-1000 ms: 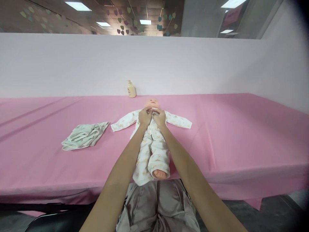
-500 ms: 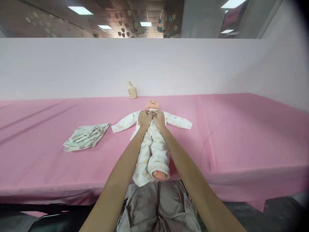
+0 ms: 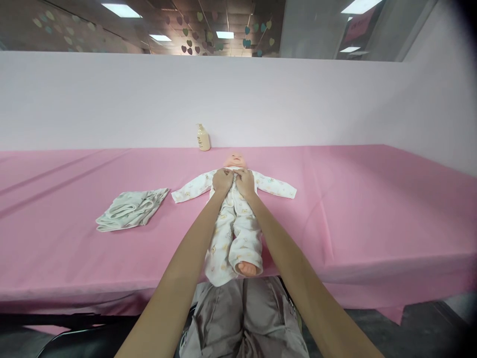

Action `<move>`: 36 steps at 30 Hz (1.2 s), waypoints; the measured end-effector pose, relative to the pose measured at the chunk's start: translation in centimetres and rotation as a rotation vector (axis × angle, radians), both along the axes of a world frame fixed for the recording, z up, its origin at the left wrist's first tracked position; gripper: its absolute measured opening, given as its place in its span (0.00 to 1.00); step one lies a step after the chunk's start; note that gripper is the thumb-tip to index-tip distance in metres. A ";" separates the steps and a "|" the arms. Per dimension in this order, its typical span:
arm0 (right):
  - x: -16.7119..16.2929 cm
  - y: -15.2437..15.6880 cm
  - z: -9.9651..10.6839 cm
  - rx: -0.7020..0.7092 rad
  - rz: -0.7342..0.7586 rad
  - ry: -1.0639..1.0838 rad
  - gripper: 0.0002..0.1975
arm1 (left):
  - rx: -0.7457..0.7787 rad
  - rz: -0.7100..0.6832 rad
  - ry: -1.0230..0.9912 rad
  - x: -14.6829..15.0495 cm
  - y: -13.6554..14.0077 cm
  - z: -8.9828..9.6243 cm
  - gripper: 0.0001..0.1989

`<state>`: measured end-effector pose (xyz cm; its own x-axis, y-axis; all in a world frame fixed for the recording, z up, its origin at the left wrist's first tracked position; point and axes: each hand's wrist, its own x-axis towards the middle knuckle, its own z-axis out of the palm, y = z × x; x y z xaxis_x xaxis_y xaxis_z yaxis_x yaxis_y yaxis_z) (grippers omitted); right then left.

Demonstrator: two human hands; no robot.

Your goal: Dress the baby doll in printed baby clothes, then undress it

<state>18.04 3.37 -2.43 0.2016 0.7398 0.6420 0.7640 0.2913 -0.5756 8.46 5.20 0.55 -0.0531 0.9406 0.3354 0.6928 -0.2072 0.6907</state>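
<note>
A baby doll lies on its back on the pink-covered table, head toward the wall. It wears a white patterned baby suit with both sleeves stretched outward. One bare foot shows at a leg opening; the other leg's end is covered by cloth. My left hand and my right hand meet at the upper chest, just below the neck. Both have their fingers closed on the front edges of the suit. The exact spot between the fingertips is too small to make out.
Left of the doll lies a folded pale cloth. A cream pump bottle stands at the back against the white wall. The pink tablecloth hangs over the front edge. A black chair is at lower left.
Hardly anything differs: both hands stay at the suit's chest with slight finger movement. The view has tilted slightly.
</note>
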 end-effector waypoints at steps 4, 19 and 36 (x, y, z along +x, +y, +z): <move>-0.1 -0.1 0.0 -0.017 -0.016 -0.060 0.20 | 0.010 0.006 0.036 0.2 -0.4 0.1 0.15; -0.1 -0.9 -0.3 0.051 0.003 0.036 0.16 | 0.048 -0.104 -0.007 -0.6 -0.6 -0.1 0.16; -0.1 -4.0 -0.7 0.215 0.072 0.155 0.02 | 0.263 -0.124 0.098 -1.7 -4.1 -1.2 0.08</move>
<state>17.91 -0.60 -3.11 0.2614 0.6057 0.7515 0.6447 0.4699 -0.6030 6.72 1.10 -0.63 0.1013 0.8179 0.5663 0.7114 -0.4575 0.5335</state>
